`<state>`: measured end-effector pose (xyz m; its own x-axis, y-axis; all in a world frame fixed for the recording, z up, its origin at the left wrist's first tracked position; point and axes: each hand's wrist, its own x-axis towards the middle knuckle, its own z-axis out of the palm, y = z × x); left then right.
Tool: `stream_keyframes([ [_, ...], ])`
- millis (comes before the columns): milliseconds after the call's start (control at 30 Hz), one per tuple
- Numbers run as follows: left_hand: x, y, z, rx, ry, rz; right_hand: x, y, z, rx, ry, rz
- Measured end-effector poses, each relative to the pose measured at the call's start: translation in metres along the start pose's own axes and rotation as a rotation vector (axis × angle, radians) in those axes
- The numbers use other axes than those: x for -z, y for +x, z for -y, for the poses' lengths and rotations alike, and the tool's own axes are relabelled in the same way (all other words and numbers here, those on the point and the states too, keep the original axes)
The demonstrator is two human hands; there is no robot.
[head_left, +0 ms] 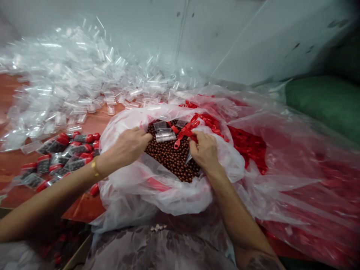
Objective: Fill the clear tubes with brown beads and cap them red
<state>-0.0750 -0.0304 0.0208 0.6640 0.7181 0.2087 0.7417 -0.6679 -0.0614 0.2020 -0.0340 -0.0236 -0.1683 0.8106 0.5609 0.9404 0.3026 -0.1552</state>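
Note:
A white plastic bag (168, 191) lies open in front of me, full of small brown balls (168, 155). A few clear plastic tubes (165, 135) and red caps (188, 129) lie on top of the balls. My left hand (126, 148) rests on the bag's left rim, its fingers curled at the edge of the balls. My right hand (204, 150) sits on the right rim, fingertips closed among the red caps. Whether it grips a cap or a tube is hidden by the fingers.
A big heap of empty clear tubes (73, 78) covers the back left of the red table (98, 122). Filled tubes with red caps (64, 153) lie at the left. A clear bag of red caps (295, 168) spreads to the right, a green sack (323, 101) behind it.

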Motion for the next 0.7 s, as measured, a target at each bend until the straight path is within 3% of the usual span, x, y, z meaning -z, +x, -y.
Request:
stream_keyframes([
  [100, -0.025, 0.044, -0.013, -0.094, -0.029, 0.125, 0.005, -0.009, -0.01, -0.049, 0.12, -0.045],
  [233, -0.042, 0.071, -0.01, -0.026, -0.074, 0.207, 0.007, -0.014, -0.012, -0.049, 0.25, -0.041],
  [367, -0.025, 0.066, -0.007, -0.013, -0.333, 0.162, 0.011, -0.007, -0.004, -0.081, 0.451, -0.018],
  [467, -0.011, 0.055, -0.01, -0.053, -0.637, 0.169, 0.016, 0.005, 0.007, -0.058, 0.663, 0.179],
  [567, -0.011, 0.046, -0.011, 0.053, -0.957, 0.027, 0.018, 0.016, 0.02, -0.001, 0.88, 0.377],
  [700, -0.017, 0.037, -0.013, 0.198, -1.232, -0.167, 0.018, 0.023, 0.037, -0.04, 1.016, 0.416],
])
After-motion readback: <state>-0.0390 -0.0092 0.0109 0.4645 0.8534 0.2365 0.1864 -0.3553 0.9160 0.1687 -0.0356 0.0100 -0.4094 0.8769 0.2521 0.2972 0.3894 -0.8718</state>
